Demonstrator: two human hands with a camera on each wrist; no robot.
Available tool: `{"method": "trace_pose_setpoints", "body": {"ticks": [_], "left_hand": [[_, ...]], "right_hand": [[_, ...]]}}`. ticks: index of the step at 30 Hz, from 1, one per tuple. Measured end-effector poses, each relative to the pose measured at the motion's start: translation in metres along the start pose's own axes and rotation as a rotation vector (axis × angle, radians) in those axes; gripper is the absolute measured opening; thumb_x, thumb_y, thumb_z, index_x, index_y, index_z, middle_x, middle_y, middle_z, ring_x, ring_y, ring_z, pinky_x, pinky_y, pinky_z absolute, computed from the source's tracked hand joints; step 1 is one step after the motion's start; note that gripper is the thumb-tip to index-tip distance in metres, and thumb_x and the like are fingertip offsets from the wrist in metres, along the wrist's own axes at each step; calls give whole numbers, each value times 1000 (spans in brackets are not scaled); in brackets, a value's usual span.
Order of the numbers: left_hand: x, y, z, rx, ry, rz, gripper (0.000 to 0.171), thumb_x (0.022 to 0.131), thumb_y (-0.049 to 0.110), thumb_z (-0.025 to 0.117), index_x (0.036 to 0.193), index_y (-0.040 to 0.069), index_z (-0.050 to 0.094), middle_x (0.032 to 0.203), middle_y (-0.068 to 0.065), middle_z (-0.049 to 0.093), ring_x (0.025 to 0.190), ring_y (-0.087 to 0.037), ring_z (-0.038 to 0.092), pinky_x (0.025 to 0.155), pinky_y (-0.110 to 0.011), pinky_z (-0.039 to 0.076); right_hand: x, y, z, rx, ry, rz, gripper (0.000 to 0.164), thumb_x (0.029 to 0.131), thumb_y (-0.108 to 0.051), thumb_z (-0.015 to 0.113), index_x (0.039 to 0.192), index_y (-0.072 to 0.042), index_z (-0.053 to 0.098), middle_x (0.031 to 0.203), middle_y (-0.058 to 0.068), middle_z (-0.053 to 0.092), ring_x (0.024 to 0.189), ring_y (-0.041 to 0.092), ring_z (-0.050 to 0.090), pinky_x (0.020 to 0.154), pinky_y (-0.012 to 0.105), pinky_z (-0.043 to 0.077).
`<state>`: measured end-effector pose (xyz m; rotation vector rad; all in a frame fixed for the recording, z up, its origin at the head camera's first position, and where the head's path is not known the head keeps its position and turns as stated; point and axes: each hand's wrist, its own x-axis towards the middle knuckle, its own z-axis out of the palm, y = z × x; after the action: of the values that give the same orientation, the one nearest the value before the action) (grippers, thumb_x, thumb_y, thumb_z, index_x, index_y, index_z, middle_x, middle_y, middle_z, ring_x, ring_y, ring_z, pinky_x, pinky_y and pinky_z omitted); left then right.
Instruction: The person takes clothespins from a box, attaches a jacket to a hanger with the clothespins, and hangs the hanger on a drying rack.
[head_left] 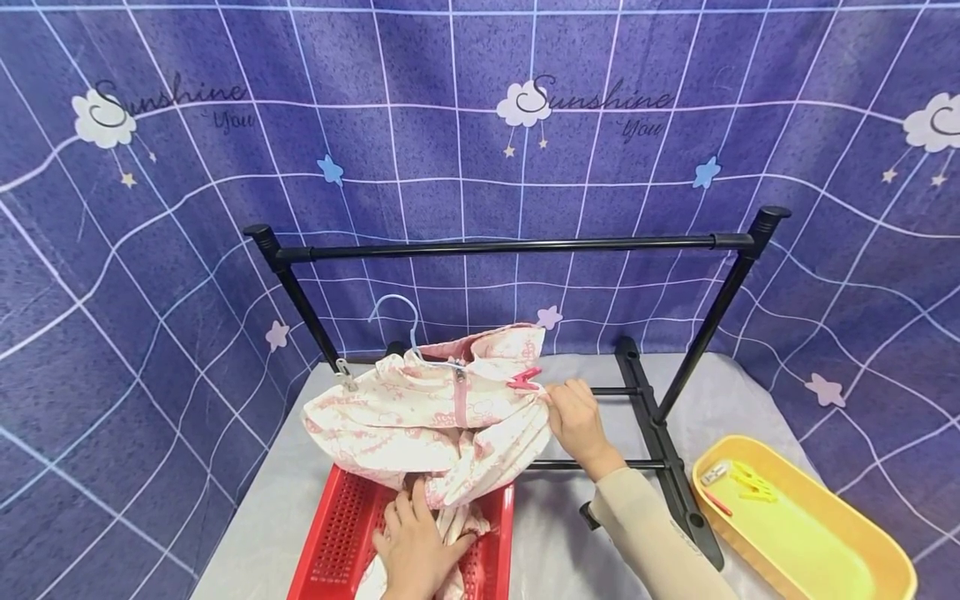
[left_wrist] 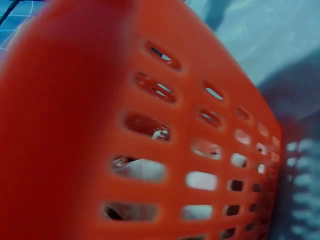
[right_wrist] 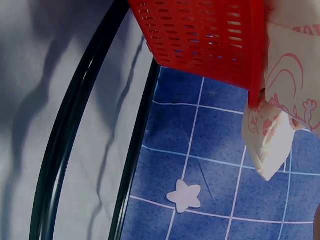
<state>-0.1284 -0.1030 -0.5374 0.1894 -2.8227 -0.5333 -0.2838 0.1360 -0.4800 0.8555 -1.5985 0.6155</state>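
A white garment with a pink print and a pink vertical strip (head_left: 420, 404) lies bunched over the far end of a red perforated basket (head_left: 325, 533). The hook of a light blue hanger (head_left: 415, 321) rises from its top. A pink clothespin (head_left: 524, 379) is clipped at its right side, a greyish clip (head_left: 346, 375) at its left. My right hand (head_left: 579, 421) pinches the garment's right edge beside the pink clothespin. Over the basket, my left hand (head_left: 416, 537) has its fingers extended at the garment's lower end, thumb spread. The left wrist view mostly shows basket wall (left_wrist: 185, 145).
A black rack with a high crossbar (head_left: 510, 247) stands behind and around the garment. To the right sits a yellow tray (head_left: 817, 533) with yellow clothespins (head_left: 752, 482) in it. More cloth (head_left: 450, 583) lies inside the basket. A blue gridded curtain (head_left: 480, 192) hangs behind.
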Motion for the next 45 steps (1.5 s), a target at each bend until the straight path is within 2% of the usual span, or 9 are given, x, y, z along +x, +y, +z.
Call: {"method": "trace_pose_setpoints", "body": {"ticks": [9,14,18,25,34,45], "left_hand": [[1,-2,6,31,5,13,112,60,58,87,138,-4,35,120,-28,44,108,-45,47,76,-60,40],[2,-3,8,33,-4,7,104,63,56,86,134,-2,36,124,-25,45,109,-44,47,70,-65,44],[1,-1,6,6,-37,-18,98,69,56,83,133,-1,37,127,-24,46,114,-44,47,70,-71,43],[2,-1,5,-34,-56,-42,85,77,49,80,132,1,38,120,-17,49,114,-42,49,72,-72,42],[2,-4,7,-73,9,-20,69,75,32,83,124,3,44,107,-16,57,91,-39,55,61,-59,47],[4,-6,6,-6,43,52,55,77,26,81,115,4,47,96,-12,55,82,-38,58,52,-56,48]], "right_hand": [[-1,0,1,2,-11,14,32,105,-18,48,82,1,60,69,8,55,56,26,43,54,38,35],[-1,0,2,7,-7,14,32,105,-17,49,82,1,60,70,8,56,55,26,43,54,38,35],[-1,0,2,15,-3,15,32,105,-17,49,82,2,61,69,8,56,55,26,42,54,38,35],[-1,-1,2,21,4,16,31,105,-17,49,82,2,60,68,8,54,55,25,41,54,37,34],[0,-1,2,28,5,21,30,104,-16,50,83,2,61,69,9,55,55,25,42,55,37,35],[-2,-1,2,10,0,38,31,104,-17,50,82,2,61,68,9,54,55,26,42,55,38,35]]}}
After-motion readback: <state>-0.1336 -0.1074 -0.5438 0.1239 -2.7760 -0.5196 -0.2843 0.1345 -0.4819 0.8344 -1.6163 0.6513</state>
